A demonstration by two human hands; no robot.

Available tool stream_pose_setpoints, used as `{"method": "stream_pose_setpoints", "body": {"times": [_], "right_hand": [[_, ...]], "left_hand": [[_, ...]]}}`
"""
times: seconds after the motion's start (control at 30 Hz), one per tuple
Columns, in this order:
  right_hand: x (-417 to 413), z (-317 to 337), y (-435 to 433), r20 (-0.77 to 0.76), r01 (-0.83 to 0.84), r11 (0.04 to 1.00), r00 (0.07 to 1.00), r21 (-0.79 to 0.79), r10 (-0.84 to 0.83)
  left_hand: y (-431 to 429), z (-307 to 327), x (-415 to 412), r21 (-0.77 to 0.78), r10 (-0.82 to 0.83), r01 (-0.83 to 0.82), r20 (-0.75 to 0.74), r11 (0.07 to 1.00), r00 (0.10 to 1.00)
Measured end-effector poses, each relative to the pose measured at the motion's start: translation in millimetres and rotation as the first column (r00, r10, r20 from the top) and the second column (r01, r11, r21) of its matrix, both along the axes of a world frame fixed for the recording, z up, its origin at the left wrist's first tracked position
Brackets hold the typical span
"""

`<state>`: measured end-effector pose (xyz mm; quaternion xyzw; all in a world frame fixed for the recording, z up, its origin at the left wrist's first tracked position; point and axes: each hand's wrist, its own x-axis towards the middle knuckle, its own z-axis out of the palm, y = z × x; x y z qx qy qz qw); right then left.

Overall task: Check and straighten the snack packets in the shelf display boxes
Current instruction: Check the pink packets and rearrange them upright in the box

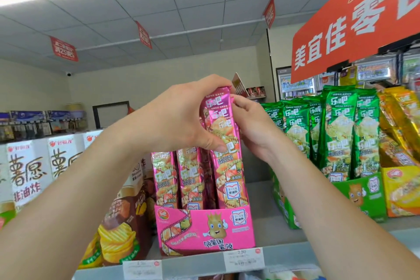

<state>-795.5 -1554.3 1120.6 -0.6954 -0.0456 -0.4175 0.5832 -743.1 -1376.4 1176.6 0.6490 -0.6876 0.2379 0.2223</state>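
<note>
— Head view, straight onto the shelf: what sits in the pink display box?

— Glossy cardboard, printed with a cartoon potato and a film-strip band. It stands at the front edge of the grey shelf, just above the price tags. Inside stand tall, narrow pink foil packets, shiny and crinkled, upright in a row.

— And the hands?

— Both are on the pink packet at the box's right end, which stands higher than its neighbours. The left hand curls over its top and left edge, thumb pressed on the front, fingers wrapped behind. The right hand cups the right edge, fingertips touching near the top seal. Both are partly closed around it.

— Right of the pink box?

— A bare stretch of shelf, then a green cardboard box packed with upright green foil packets, and beyond it a yellow box with gold packets leaning.

— Left of it?

— A brown crisp bag touching the box's side, then white cartons with large printed characters.
</note>
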Motion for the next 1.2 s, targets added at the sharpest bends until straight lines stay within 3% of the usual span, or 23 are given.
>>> {"method": "stream_pose_setpoints", "body": {"times": [0.17, 0.33, 0.5, 0.63, 0.73, 0.83, 0.9, 1.03, 1.13, 1.2], "right_hand": [[-9, 11, 5, 0.058, 0.058, 0.981, 0.997, -0.184, -0.048], [-15, 14, 2, -0.020, 0.167, 0.970, 0.985, -0.174, -0.173], [-17, 7, 0, -0.071, 0.284, 0.940, 0.951, -0.190, -0.302], [-15, -5, 1, -0.288, 0.180, 0.984, 0.941, -0.015, -0.177], [-11, -10, -4, -0.260, 0.178, 0.979, 0.954, 0.094, -0.149], [-12, -14, -2, -0.178, 0.112, 0.985, 0.980, 0.134, -0.087], [-16, -17, 2, -0.163, 0.064, 0.992, 0.986, 0.110, -0.045], [-21, -29, 8, -0.158, 0.026, 0.999, 0.987, 0.040, -0.019], [-21, -35, 18, -0.078, 0.208, 0.978, 0.975, -0.024, -0.209], [-23, -30, 30, 0.037, 0.481, 0.858, 0.875, -0.180, -0.483]], "left_hand": [[-2, -5, 0, -0.042, -0.021, 0.024, 0.054, 0.999, 0.998], [-13, -17, 4, -0.048, 0.038, -0.035, 0.067, 0.998, 0.997], [-26, -31, 9, -0.083, 0.136, -0.115, 0.309, 0.990, 0.941], [-36, -38, 13, 0.051, 0.166, -0.175, 0.149, 0.983, 0.975], [-40, -35, 15, 0.079, 0.200, -0.205, 0.065, 0.976, 0.978], [-42, -37, 16, 0.084, 0.256, -0.273, 0.176, 0.958, 0.951], [-40, -34, 13, 0.128, 0.248, -0.273, 0.180, 0.953, 0.952], [-33, -20, 16, 0.234, 0.176, -0.178, 0.030, 0.956, 0.984], [-28, -15, 20, 0.194, 0.214, -0.209, -0.005, 0.959, 0.977], [-28, -12, 22, 0.168, 0.245, -0.245, 0.021, 0.955, 0.969]]}}
